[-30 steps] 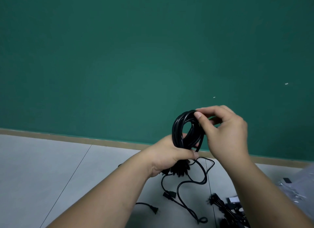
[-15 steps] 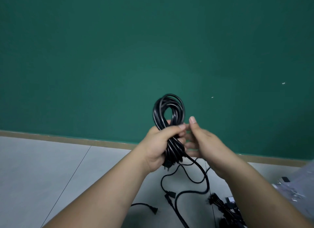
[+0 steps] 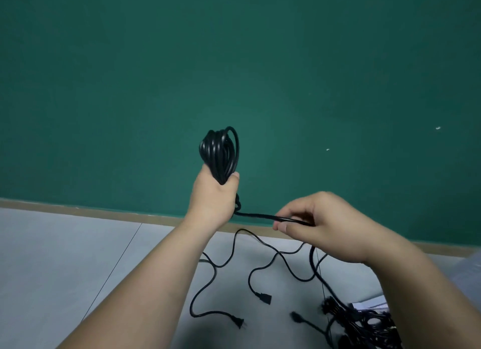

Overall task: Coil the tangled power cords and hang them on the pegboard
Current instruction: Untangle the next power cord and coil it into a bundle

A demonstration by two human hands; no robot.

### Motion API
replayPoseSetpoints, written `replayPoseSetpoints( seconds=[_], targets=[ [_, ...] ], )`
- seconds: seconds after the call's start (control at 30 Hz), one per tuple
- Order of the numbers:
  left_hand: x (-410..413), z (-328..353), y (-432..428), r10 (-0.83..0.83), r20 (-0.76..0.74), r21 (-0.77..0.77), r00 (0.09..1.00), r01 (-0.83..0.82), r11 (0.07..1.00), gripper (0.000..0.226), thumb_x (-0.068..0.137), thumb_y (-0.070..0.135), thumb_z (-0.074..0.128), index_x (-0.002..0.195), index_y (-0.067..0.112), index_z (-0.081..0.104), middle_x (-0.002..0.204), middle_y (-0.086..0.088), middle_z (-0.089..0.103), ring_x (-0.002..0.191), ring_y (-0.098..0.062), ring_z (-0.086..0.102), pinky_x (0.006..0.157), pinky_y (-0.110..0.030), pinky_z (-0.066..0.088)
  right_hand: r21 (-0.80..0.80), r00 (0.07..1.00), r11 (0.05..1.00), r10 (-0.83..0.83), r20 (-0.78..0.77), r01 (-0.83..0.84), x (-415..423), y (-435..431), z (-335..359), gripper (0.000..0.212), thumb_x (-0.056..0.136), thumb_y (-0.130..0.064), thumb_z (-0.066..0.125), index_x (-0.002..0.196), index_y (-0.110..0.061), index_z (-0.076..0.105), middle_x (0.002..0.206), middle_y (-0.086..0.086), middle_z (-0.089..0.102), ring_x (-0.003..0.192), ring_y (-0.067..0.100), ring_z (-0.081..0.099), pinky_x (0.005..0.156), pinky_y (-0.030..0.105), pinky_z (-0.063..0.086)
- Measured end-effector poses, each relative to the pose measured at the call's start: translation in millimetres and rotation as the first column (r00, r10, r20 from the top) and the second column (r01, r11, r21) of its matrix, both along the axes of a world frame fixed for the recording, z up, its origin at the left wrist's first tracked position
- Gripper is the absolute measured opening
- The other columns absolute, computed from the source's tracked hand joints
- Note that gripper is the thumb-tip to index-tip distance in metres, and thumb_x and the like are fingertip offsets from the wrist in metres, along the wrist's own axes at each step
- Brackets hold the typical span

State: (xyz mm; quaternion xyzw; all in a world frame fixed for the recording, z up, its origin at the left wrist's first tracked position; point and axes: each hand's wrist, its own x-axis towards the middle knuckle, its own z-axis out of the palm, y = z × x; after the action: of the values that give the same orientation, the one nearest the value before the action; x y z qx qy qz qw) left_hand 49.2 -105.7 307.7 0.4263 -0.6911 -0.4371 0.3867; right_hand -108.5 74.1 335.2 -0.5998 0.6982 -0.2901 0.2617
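Note:
My left hand (image 3: 214, 196) grips a coiled black power cord (image 3: 220, 153) upright by its lower end, in front of the green wall. From under that hand the cord's loose tail (image 3: 257, 215) runs level to the right into my right hand (image 3: 322, 223), which pinches it between thumb and fingers. The tail then drops behind my right wrist to the floor. No pegboard is in view.
Loose black cords (image 3: 229, 264) with a two-pin plug (image 3: 240, 323) and a socket end (image 3: 264, 298) lie on the grey tiled floor (image 3: 65, 257). A tangled pile of cords (image 3: 364, 325) sits at bottom right beside a plastic bag (image 3: 466, 273). A brown skirting strip (image 3: 78, 210) edges the wall.
My right hand left the coil and moved down and right, drawing the cord's tail out level. My left hand stayed gripping the coil and turned it edge-on.

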Motion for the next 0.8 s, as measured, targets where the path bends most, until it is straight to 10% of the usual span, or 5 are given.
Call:
replayPoseSetpoints(
  seconds=[0.13,0.3,0.4,0.53,0.8],
  targets=[
    [2,-5,3,-0.233,0.198,0.056,0.952,0.227,0.972,0.008,0.099,0.033,0.068,0.096,0.028,0.063,0.078,0.013,0.062,0.071,-0.009,0.057,0.065,-0.029,0.045,-0.203,0.998,0.978,-0.049,0.03,0.054,0,5,6,0.004,0.094,-0.032,0.08,0.09,-0.034,0.08,0.074,-0.008,0.07,0.064,0.006,0.056,0.064,0.024,0.047],
    [-5,-6,29,-0.529,0.068,0.32,0.846,0.484,0.815,0.033,0.101,0.055,0.064,0.107,0.024,0.075,0.088,0.013,0.074,0.082,-0.01,0.067,0.077,-0.028,0.055,-0.475,0.958,0.833,-0.262,0.115,0.285,-3,-1,2,0.017,0.077,-0.04,0.091,0.088,-0.035,0.079,0.078,-0.007,0.069,0.064,0.017,0.053,0.062,0.038,0.048],
    [-7,-4,44,-0.566,-0.135,0.552,0.814,0.536,0.639,0.051,0.095,0.064,0.066,0.106,0.015,0.072,0.071,0.007,0.062,0.058,-0.01,0.049,0.055,-0.026,0.04,-0.523,0.915,0.76,-0.39,0.107,0.385,-6,1,3,0.032,0.068,-0.048,0.094,0.088,-0.034,0.073,0.075,-0.019,0.063,0.059,0.009,0.041,0.057,0.028,0.041],
    [-8,-5,51,-0.532,-0.343,0.663,0.774,0.601,0.446,0.077,0.084,0.08,0.067,0.111,0.007,0.072,0.076,-0.003,0.056,0.061,-0.019,0.043,0.062,-0.036,0.034,-0.579,0.9,0.721,-0.433,0.051,0.38,-8,-1,4,0.036,0.07,-0.05,0.093,0.089,-0.034,0.067,0.088,-0.017,0.059,0.073,0.015,0.051,0.066,0.019,0.043],
    [-6,-3,54,-0.578,-0.368,0.662,0.728,0.642,0.387,0.101,0.062,0.094,0.071,0.113,0.007,0.075,0.076,-0.005,0.054,0.059,-0.018,0.038,0.06,-0.036,0.028,-0.553,0.914,0.761,-0.405,0.004,0.34,-12,-1,6,0.051,0.073,-0.054,0.088,0.12,-0.041,0.072,0.117,-0.019,0.059,0.102,0.009,0.058,0.083,0.012,0.041]
  ],
)
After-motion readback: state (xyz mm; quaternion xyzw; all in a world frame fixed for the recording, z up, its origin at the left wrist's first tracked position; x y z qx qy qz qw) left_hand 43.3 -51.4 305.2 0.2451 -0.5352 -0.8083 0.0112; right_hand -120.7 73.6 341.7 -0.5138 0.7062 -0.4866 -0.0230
